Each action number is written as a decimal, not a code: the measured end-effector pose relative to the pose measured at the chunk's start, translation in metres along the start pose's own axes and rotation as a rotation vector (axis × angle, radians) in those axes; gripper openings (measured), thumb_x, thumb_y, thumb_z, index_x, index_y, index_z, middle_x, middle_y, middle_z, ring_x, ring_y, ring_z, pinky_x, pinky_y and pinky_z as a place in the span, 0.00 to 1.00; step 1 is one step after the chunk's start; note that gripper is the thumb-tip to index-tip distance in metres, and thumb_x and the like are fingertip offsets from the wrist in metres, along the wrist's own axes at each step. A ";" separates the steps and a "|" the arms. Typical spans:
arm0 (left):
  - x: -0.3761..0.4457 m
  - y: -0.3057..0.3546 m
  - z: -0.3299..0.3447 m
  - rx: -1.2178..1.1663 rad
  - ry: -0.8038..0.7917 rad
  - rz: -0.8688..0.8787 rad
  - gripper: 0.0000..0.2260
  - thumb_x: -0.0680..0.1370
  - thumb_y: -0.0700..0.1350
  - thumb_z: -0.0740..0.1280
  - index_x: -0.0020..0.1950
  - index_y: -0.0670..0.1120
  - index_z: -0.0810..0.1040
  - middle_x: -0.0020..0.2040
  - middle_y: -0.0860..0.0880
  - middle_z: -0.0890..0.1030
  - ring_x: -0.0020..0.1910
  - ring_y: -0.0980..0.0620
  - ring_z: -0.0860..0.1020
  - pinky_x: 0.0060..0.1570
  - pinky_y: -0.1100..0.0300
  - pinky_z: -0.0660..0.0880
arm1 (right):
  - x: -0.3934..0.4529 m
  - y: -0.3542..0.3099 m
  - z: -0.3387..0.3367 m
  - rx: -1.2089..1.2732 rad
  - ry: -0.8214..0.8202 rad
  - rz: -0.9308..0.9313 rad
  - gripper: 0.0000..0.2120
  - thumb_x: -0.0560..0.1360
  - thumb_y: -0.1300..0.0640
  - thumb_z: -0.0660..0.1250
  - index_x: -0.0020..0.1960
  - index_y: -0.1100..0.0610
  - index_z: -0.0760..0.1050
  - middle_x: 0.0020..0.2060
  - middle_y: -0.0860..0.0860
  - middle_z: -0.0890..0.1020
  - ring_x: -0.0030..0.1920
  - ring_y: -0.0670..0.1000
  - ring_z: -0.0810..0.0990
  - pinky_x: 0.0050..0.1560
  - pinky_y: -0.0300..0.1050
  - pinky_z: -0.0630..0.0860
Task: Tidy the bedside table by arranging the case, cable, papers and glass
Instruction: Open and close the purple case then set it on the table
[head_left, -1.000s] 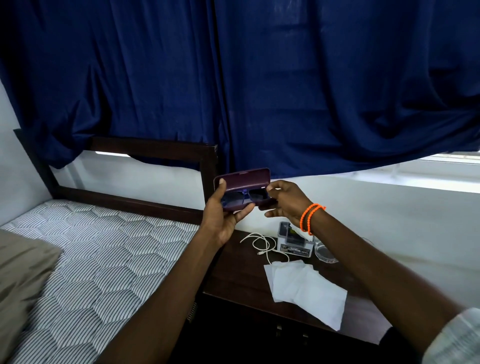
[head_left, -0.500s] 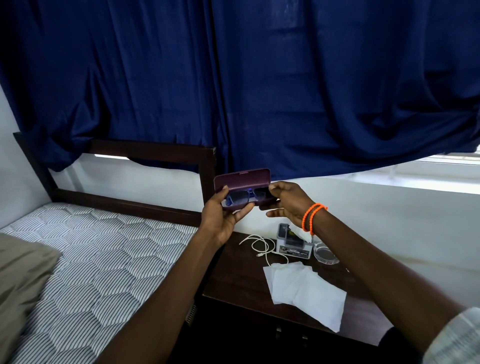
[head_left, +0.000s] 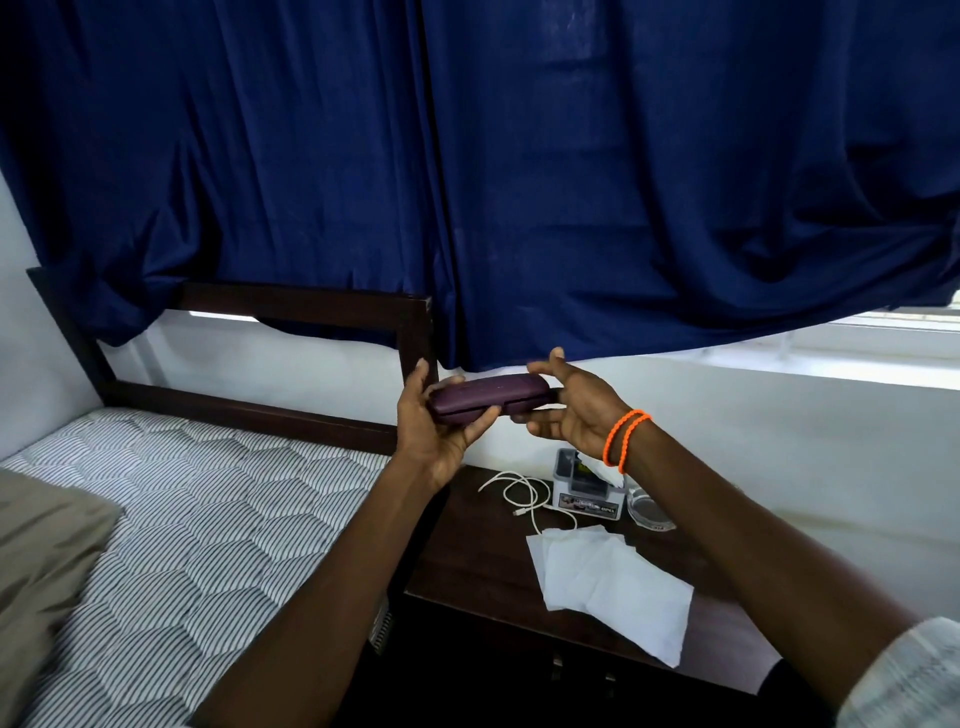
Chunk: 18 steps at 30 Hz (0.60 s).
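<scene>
above the bedside table (head_left: 467, 561), at about 12 o'clock from its top, the purple case (head_left: 488, 397) sits lidded and level in mid-air between both hands. left hand (head_left: 441, 421) cups its left end, thumb up behind, fingers curled beneath; right hand (head_left: 571, 410) pinches the right end, thumb on top, fingers under. step in hand, by judgement: case handling, lid down, not yet placed. on the table: cable (head_left: 519, 493) loosely looped at 11 o'clock, glass (head_left: 649, 512) at 2 o'clock, papers (head_left: 608, 582) fanned untidily at 5 o'clock. next move likely calls for lowering the case onto bare wood clear of the cable.
</scene>
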<state>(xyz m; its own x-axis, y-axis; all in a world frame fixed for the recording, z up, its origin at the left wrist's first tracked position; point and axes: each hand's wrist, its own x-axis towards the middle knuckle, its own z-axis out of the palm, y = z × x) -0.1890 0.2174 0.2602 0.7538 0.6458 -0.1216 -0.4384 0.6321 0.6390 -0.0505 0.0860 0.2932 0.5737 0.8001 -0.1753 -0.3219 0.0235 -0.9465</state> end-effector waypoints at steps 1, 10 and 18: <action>0.000 0.000 0.001 0.019 0.015 0.007 0.21 0.76 0.59 0.71 0.52 0.40 0.79 0.55 0.37 0.83 0.54 0.38 0.84 0.43 0.48 0.84 | 0.001 0.001 0.000 0.004 0.005 0.004 0.23 0.81 0.40 0.60 0.65 0.56 0.74 0.56 0.65 0.82 0.46 0.64 0.86 0.37 0.48 0.83; 0.009 0.000 -0.001 0.241 -0.009 0.063 0.18 0.76 0.38 0.74 0.63 0.34 0.77 0.56 0.36 0.81 0.51 0.42 0.86 0.45 0.52 0.85 | 0.009 0.010 0.002 0.068 0.049 -0.078 0.15 0.74 0.62 0.75 0.59 0.63 0.77 0.52 0.64 0.82 0.48 0.65 0.85 0.40 0.49 0.84; 0.013 -0.002 -0.010 0.372 -0.008 0.073 0.19 0.73 0.39 0.78 0.60 0.34 0.78 0.51 0.36 0.85 0.52 0.37 0.86 0.49 0.47 0.84 | 0.019 0.018 0.001 0.122 0.123 -0.100 0.10 0.72 0.64 0.76 0.51 0.62 0.78 0.47 0.63 0.84 0.45 0.62 0.85 0.41 0.52 0.85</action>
<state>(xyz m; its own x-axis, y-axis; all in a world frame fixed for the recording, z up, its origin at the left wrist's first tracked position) -0.1838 0.2291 0.2496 0.7312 0.6794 -0.0603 -0.2849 0.3846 0.8780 -0.0463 0.1022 0.2731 0.6926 0.7111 -0.1210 -0.3438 0.1779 -0.9221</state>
